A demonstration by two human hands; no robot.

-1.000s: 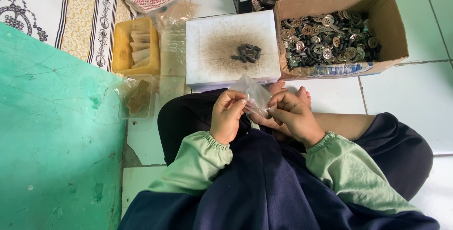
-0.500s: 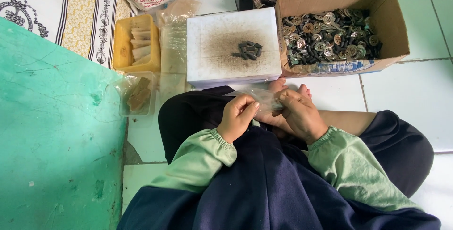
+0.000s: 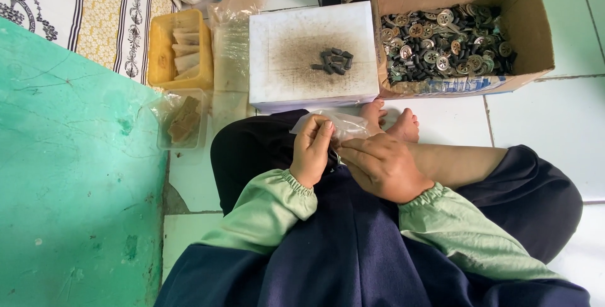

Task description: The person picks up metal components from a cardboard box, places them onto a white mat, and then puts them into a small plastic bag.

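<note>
I sit cross-legged on the floor. My left hand (image 3: 311, 152) and my right hand (image 3: 381, 167) are together over my lap, both pinching a small clear plastic bag (image 3: 343, 124). What is inside the bag is hidden by my fingers. Just beyond my bare feet stands a white box (image 3: 290, 86) with a sooty top and a small pile of dark metal pieces (image 3: 333, 61) on it.
A cardboard box (image 3: 529, 23) full of round metal parts stands at the right. A yellow tray (image 3: 161, 61) of folded bags, a stack of clear bags (image 3: 230, 48) and a clear tub (image 3: 183, 121) lie at the left. A green wall (image 3: 69, 187) is close on my left.
Both hands have stayed on the plastic bag over my lap, shifting slightly lower; the fingers have worked along the bag's edge.
</note>
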